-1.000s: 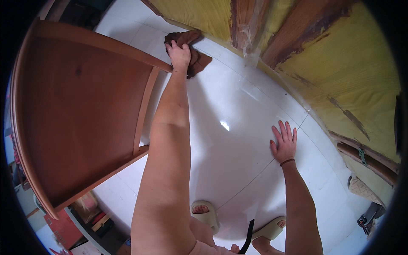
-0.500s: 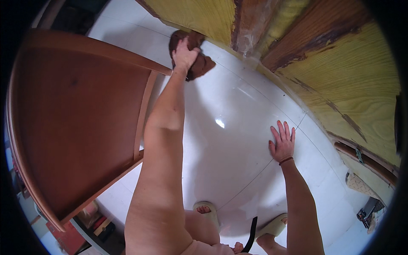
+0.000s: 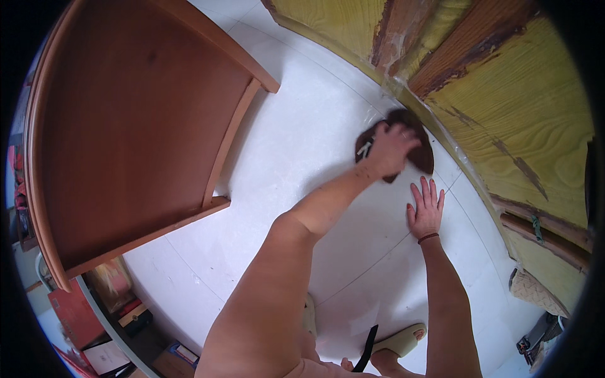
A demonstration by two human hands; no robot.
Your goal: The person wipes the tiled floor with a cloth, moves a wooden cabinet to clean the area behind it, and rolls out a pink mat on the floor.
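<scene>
In the head view, a floor of pale, glossy tiles point(image 3: 271, 157) spreads across the middle, its thin joints running slantwise and bent by the lens, with a soft shine toward the centre. A dark brown cloth point(image 3: 425, 156) lies on it, near the foot of a yellow wood-grain panel point(image 3: 523, 120) that stands along the upper right. The person's left hand point(image 3: 394, 150) rests over the cloth, reaching from below; its fingers are blurred, so I cannot tell whether they clutch the fabric or only press on it. The right hand point(image 3: 426, 213) is spread flat on the tiles just below the cloth, fingers apart and holding nothing, a dark bracelet point(image 3: 428, 237) at its wrist. The yellow panel carries reddish-brown boards point(image 3: 457, 50) with ragged, dark-stained edges (clear film clings near one of them). On the left stands a large reddish-brown wooden piece of furniture point(image 3: 145, 132), its framed side facing the floor. Below it, a red box point(image 3: 74, 315) sits among other goods crowded into the lower left corner. A pale slipper point(image 3: 401, 343) shows at the lower edge, and a quilted beige item point(image 3: 535, 293) lies by the panel's lower right end.
</scene>
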